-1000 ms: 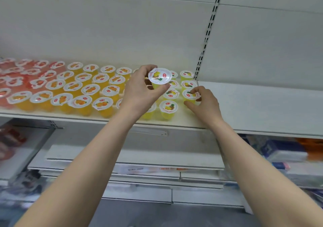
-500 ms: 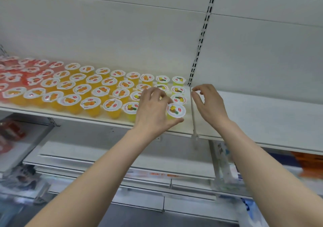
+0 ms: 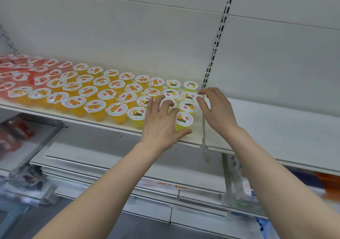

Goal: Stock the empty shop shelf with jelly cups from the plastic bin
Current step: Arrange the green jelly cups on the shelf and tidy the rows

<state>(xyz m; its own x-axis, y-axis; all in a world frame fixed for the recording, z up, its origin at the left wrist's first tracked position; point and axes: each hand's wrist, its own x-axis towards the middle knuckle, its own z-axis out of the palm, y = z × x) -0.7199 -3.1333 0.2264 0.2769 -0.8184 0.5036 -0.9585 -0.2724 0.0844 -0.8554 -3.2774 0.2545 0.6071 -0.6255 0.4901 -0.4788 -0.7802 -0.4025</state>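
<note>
Front jelly cup [image 3: 184, 120], upright at the edge of the shelf [image 3: 196, 128], lies at 1 o'clock of your left hand [image 3: 161, 122], which curls round it, thumb before its base; contact behind is probably made, though hidden. Your right hand [image 3: 218, 112], at the cup's 3 o'clock, hovers loosely curled and empty. The cup is likely light, thin-walled and film-lidded: hold the sidewall beneath the rim.

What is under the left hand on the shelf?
The lid of a yellow jelly cup shows between fingers of the left hand; the front cup stands by its thumb. The palm hides the rest, so a grip cannot be confirmed.
</note>
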